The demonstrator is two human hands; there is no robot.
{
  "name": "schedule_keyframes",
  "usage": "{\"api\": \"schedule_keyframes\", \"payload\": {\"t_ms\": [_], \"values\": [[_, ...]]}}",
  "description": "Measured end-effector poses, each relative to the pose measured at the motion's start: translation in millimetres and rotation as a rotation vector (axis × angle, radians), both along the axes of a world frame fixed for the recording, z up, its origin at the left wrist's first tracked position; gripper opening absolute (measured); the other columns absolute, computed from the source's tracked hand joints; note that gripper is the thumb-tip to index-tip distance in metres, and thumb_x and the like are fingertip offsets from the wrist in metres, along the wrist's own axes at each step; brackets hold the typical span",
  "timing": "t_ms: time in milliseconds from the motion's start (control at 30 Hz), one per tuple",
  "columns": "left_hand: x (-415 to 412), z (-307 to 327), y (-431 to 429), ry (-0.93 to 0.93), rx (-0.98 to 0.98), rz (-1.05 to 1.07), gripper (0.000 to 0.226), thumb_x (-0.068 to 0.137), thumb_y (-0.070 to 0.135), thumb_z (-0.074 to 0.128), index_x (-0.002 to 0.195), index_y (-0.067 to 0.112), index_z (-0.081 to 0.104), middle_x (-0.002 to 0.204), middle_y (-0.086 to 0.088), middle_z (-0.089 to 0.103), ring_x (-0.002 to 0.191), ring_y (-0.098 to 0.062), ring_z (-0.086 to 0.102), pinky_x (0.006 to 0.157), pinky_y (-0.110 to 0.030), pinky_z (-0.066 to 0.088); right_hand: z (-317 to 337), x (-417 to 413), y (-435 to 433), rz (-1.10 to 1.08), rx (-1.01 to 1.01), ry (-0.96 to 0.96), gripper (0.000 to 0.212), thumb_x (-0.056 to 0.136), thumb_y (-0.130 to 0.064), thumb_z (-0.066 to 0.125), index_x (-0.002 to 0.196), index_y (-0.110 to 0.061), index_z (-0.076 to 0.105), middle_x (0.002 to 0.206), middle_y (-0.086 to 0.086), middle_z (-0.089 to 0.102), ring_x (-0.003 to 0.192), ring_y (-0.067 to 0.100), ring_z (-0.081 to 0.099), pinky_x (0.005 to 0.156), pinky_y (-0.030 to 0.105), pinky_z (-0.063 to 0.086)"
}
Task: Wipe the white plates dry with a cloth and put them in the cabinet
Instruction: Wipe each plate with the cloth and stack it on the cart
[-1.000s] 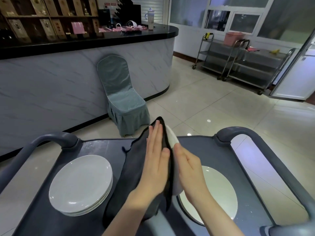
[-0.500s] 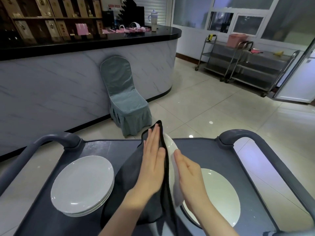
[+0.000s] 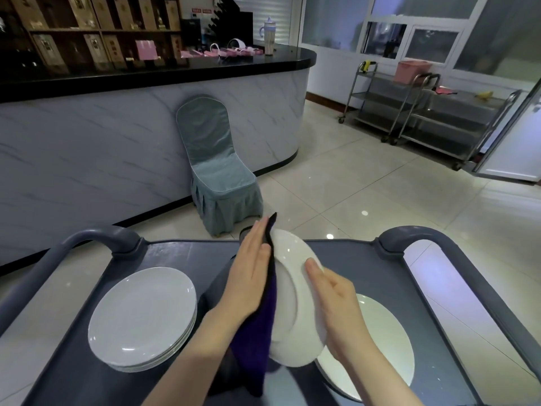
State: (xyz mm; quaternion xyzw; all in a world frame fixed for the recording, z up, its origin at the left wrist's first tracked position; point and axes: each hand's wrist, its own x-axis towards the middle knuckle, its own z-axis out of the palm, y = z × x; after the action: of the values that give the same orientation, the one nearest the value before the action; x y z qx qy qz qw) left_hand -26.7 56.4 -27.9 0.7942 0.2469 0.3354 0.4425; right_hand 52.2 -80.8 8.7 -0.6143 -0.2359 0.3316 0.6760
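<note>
A white plate (image 3: 288,303) stands on edge between my hands above the grey cart (image 3: 181,256). My left hand (image 3: 248,271), fingers straight, presses a dark purple cloth (image 3: 257,344) flat against the plate's left face. My right hand (image 3: 333,303) supports the plate's right face with fingers extended. The cloth hangs down below my left wrist. A stack of white plates (image 3: 143,315) lies on the cart at the left. One more white plate (image 3: 377,347) lies flat on the cart at the right, partly hidden by my right forearm.
The cart has curved grey handles at the far left (image 3: 96,238) and far right (image 3: 421,235). Beyond it stand a covered teal chair (image 3: 216,168), a marble-fronted counter (image 3: 117,136) and steel trolleys (image 3: 424,112) on a tiled floor.
The held plate has tilted so more of its right face shows. My left hand with the cloth has slid toward the plate's upper edge.
</note>
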Motion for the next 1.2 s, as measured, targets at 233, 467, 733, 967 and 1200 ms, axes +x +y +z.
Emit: {"api": "schedule_keyframes", "payload": {"t_ms": [233,467,733,967,1200], "values": [[-17,-16,-10,0.051,0.155,-0.030,0.057,0.102,0.028,0.029,0.156,0.027,0.009,0.162,0.024,0.004,0.151,-0.003,0.000,0.124,-0.043,0.009,1,23,-15,-0.008,0.028,0.242,0.046,0.081,-0.050,0.061,0.106,-0.015,0.078,0.112,0.015,0.074,0.105,0.031,0.071,0.087,0.041,0.056],[-3,3,-16,0.165,0.526,-0.182,0.060,0.100,0.023,0.033,0.157,0.026,0.015,0.164,0.016,0.010,0.152,-0.009,0.005,0.122,-0.040,0.011,1,18,-4,0.052,-0.011,0.259,0.045,0.085,-0.044,0.060,0.112,-0.013,0.076,0.116,0.016,0.073,0.110,0.032,0.069,0.097,0.046,0.052],[-21,-20,-6,0.094,0.226,-0.091,0.059,0.103,0.019,0.033,0.157,0.025,0.010,0.164,0.019,0.003,0.151,-0.006,-0.001,0.124,-0.043,0.009,0,36,-13,0.006,0.008,0.285,0.048,0.080,-0.052,0.064,0.110,-0.017,0.077,0.117,0.013,0.073,0.108,0.031,0.071,0.088,0.043,0.054],[-1,0,-16,0.200,0.578,-0.196,0.057,0.102,0.024,0.031,0.157,0.025,0.017,0.164,0.015,0.012,0.152,-0.009,0.005,0.122,-0.042,0.013,-6,24,-4,0.069,-0.029,0.323,0.046,0.087,-0.045,0.060,0.119,-0.014,0.073,0.121,0.014,0.072,0.112,0.030,0.069,0.086,0.037,0.058],[-11,-9,-5,0.106,0.340,-0.083,0.057,0.102,0.015,0.038,0.156,0.026,0.020,0.162,0.017,0.016,0.150,-0.004,0.012,0.122,-0.044,0.021,-4,39,-3,-0.011,0.064,0.449,0.042,0.085,-0.044,0.060,0.107,-0.013,0.078,0.118,0.016,0.072,0.108,0.032,0.070,0.085,0.042,0.055]]}}
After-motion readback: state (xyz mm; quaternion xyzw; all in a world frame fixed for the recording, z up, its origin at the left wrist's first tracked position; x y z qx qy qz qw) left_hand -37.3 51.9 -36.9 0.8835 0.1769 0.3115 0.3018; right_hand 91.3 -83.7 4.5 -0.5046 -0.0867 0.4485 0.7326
